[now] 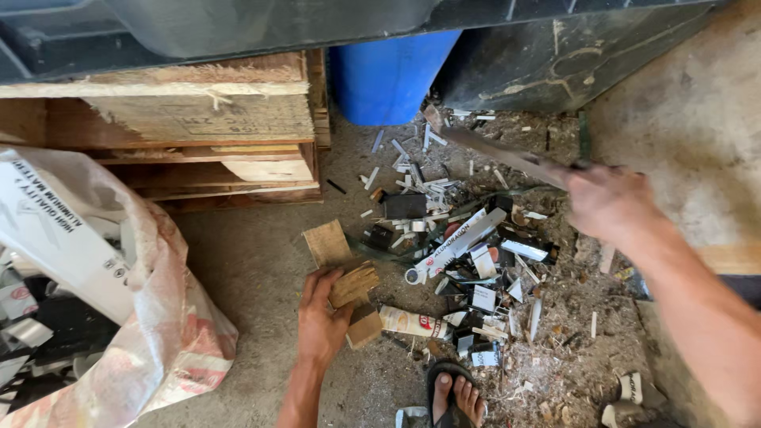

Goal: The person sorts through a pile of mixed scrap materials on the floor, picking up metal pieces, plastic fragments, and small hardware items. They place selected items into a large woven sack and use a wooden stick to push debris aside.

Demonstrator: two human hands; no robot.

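Wood, rough and splintered, made up the block (349, 281) that lay flat on the dusty concrete floor (254, 261) just below the centre of the view, its long axis running from upper left to lower right. The left hand (321, 317) rested on its lower part, fingers spread across the top and thumb at the side, pressing down more than pinching. The right hand (606, 202) was clenched around the handle of a long blade (491, 150), blurred, whose length ran from the hand up and left, tip pointing toward the blue barrel (388, 71). To my eye the danger lay in how near the left fingers sat to any line that blade might travel; a glancing strike on the uneven block could skid toward them or toward the sandalled foot (456, 392) close by. Cut tubes and scraps (468, 269) littered the floor between the hands, and a sack (95, 301) stood at the left
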